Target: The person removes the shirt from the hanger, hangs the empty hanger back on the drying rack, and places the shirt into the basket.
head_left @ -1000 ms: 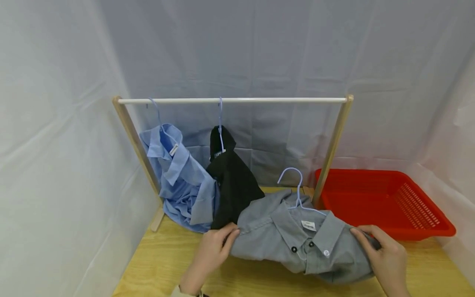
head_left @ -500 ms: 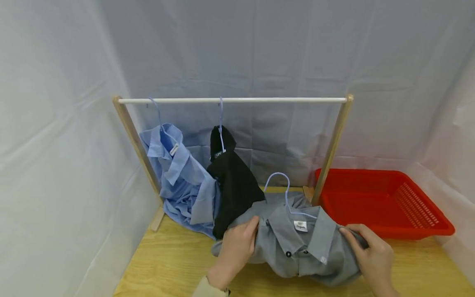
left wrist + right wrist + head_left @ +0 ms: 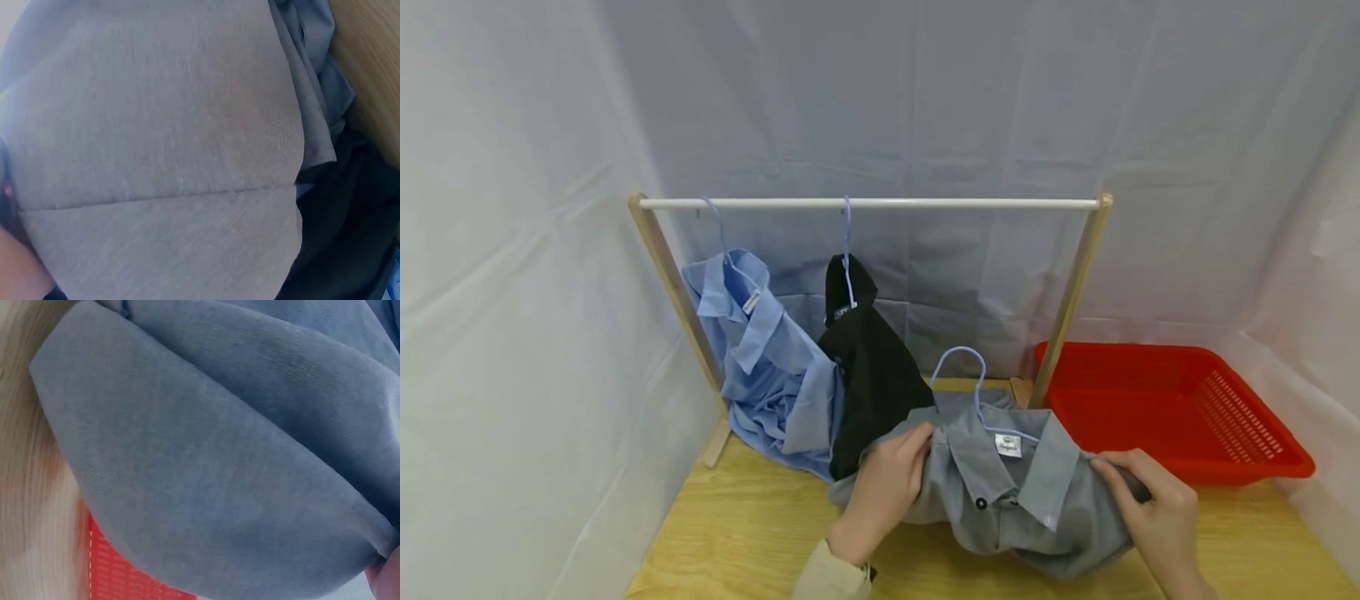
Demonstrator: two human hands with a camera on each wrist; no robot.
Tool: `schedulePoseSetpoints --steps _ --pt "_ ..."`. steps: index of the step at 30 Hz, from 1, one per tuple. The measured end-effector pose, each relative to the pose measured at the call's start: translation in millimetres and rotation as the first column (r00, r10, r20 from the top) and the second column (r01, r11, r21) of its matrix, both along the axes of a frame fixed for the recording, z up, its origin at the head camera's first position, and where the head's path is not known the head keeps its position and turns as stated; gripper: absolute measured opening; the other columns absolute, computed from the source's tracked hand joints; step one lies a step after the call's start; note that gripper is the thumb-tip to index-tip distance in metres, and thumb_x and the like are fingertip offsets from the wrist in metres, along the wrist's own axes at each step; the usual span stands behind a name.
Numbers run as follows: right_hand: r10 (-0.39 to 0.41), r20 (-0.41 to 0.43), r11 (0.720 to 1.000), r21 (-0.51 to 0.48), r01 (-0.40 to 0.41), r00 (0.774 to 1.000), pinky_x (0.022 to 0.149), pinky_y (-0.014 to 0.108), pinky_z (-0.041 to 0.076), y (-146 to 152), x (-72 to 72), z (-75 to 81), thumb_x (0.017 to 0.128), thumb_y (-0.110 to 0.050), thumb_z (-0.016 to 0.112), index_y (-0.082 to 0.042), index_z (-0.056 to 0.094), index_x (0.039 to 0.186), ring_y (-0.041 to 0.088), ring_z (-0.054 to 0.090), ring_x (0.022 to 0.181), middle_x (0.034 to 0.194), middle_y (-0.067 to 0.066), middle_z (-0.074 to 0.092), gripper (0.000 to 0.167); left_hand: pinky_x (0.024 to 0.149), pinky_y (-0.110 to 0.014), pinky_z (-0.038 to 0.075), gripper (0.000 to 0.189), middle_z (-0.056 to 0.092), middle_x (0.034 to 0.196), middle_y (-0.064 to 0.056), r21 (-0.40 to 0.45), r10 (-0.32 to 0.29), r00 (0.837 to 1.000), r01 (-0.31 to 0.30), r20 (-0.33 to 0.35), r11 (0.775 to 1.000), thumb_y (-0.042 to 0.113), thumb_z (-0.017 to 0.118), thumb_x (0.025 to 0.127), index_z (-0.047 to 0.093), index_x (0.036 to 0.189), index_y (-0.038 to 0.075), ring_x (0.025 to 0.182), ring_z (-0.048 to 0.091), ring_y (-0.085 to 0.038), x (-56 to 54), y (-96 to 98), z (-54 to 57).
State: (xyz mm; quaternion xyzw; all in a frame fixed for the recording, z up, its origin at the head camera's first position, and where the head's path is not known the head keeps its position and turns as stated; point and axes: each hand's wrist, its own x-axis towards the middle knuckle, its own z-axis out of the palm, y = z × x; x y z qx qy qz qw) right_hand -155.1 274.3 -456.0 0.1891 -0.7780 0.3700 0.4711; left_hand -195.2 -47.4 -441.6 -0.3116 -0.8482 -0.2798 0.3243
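A grey button-up shirt (image 3: 1060,537) with a white collar label lies bunched over the front of the table. Out of its neck rises the hook of a pale lilac hanger (image 3: 978,392); the hanger's arms are mostly inside the cloth. My left hand (image 3: 883,483) grips the shirt's left shoulder near the collar. At the other shoulder, my right hand (image 3: 1157,512) pinches the cloth between thumb and fingers. Grey cloth (image 3: 162,125) fills most of the left wrist view, and a broad fold of the shirt (image 3: 181,462) covers much of the right wrist view.
A rack with a white rail (image 3: 970,203) and wooden legs stands behind. From it hang a light blue shirt (image 3: 760,358) at the left and a black garment (image 3: 880,375), which touches the grey shirt. A red basket (image 3: 1150,450) sits at the right.
My left hand has moved right along the shoulder toward the collar. The shirt, its hanger and my right hand have shifted slightly left. Over the last half second little has moved.
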Motion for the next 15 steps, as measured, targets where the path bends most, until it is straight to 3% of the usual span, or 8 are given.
schedulePoseSetpoints --steps 3,7,12,15 --pt "-0.031 -0.019 0.999 -0.030 0.030 0.999 0.079 0.004 0.044 5 -0.4 5.0 0.081 0.005 0.080 -0.002 0.075 0.083 -0.013 0.061 0.081 0.076 0.004 0.071 0.009 0.058 -0.025 0.051 0.008 0.068 0.081 0.000 0.021 0.004 1.000 -0.005 0.024 1.000 0.004 0.063 0.098 0.064 0.101 0.012 0.070 0.068 -0.013 -1.0 -3.5 1.8" --pt "-0.126 0.013 0.990 -0.060 0.127 0.992 0.073 0.001 0.043 17 0.9 11.9 0.077 0.012 0.080 -0.001 0.076 0.082 -0.018 0.058 0.076 0.078 -0.005 0.072 0.014 0.065 -0.026 0.053 0.010 0.069 0.087 0.001 0.078 -0.010 0.999 0.006 0.042 0.997 0.004 0.064 0.098 0.065 0.101 0.013 0.078 0.070 -0.013 -0.6 -9.8 2.9" --pt "-0.196 0.142 0.980 -0.006 0.199 0.970 0.070 0.000 0.044 24 3.2 16.8 0.074 0.010 0.084 -0.008 0.079 0.088 -0.023 0.055 0.077 0.086 -0.020 0.069 0.023 0.072 -0.026 0.055 0.010 0.071 0.093 0.003 0.122 -0.056 0.996 0.048 0.064 0.991 0.006 0.062 0.100 0.066 0.103 0.015 0.085 0.071 -0.011 0.1 -14.5 4.3" --pt "-0.227 0.265 0.972 0.009 0.233 0.937 0.070 0.001 0.043 18 5.0 19.2 0.085 -0.002 0.080 -0.017 0.079 0.097 -0.024 0.053 0.081 0.094 -0.025 0.067 0.019 0.071 -0.026 0.055 0.009 0.070 0.092 0.004 0.127 -0.073 0.994 0.062 0.084 0.990 0.007 0.060 0.101 0.065 0.101 0.015 0.083 0.070 -0.009 0.8 -14.0 4.7"
